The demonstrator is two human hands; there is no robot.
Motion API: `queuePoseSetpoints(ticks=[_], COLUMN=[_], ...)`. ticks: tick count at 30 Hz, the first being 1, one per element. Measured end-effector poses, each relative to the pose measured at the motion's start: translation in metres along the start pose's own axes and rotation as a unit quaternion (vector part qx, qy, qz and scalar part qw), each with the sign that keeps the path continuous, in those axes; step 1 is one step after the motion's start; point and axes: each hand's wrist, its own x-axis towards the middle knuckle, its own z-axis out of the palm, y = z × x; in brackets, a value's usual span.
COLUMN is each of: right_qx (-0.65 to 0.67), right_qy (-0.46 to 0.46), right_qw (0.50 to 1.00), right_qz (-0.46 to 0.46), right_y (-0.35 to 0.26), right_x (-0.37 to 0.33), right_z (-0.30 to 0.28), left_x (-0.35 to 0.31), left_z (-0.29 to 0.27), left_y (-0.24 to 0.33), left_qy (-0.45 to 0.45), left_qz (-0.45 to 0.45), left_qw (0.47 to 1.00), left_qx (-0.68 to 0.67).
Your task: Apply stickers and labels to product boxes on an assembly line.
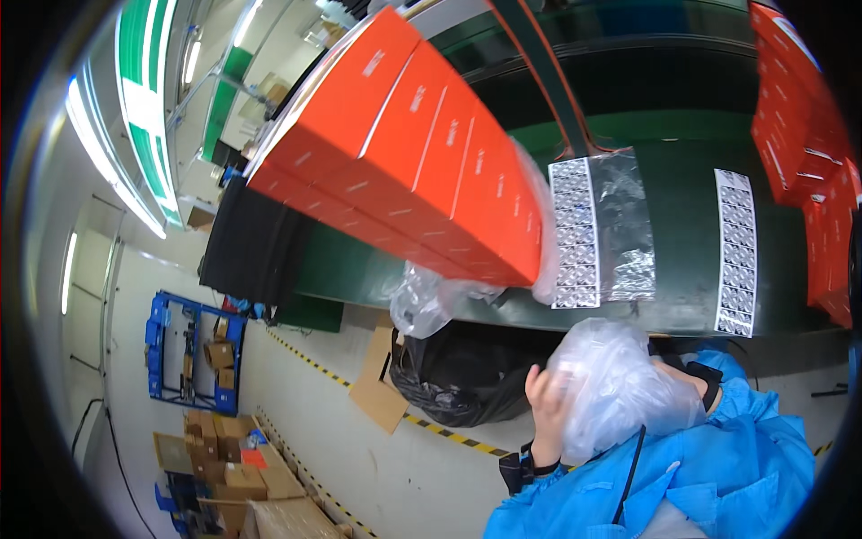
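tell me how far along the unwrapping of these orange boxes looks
Done: a row of orange rectangular boxes lies bare on the dark green table, with sticker sheets beside them. In hand: both hands, left showing, clutch a crumpled clear plastic wrap bundle. Left: that bundle, plus loose plastic hanging above the black bin bag.
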Motion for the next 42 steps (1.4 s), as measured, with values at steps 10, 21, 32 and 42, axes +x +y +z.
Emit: queuePoseSetpoints(ticks=[10, 21, 32, 42], right_qx=[0.071, 0.225, -0.391, -0.632], right_qy=[0.046, 0.168, 0.469, 0.470], right_qw=[0.994, 0.948, 0.790, 0.577], right_qz=[0.069, 0.150, 0.058, 0.215], right_y=[0.067, 0.002, -0.064, -0.031], right_x=[0.046, -0.013, -0.092, -0.146], right_z=[0.029, 0.014, -0.022, -0.124], left_x=[-0.029, -0.096, -0.190, -0.191], left_z=[0.024, -0.194, -0.016, 0.000], left_y=[0.048, -0.219, -0.354, -0.364], left_qy=[0.085, 0.492, -0.113, -0.125], left_qz=[-0.459, -0.474, -0.528, -0.500], left_qw=[0.838, 0.730, 0.833, 0.852], left_qx=[-0.282, -0.031, 0.119, 0.097])
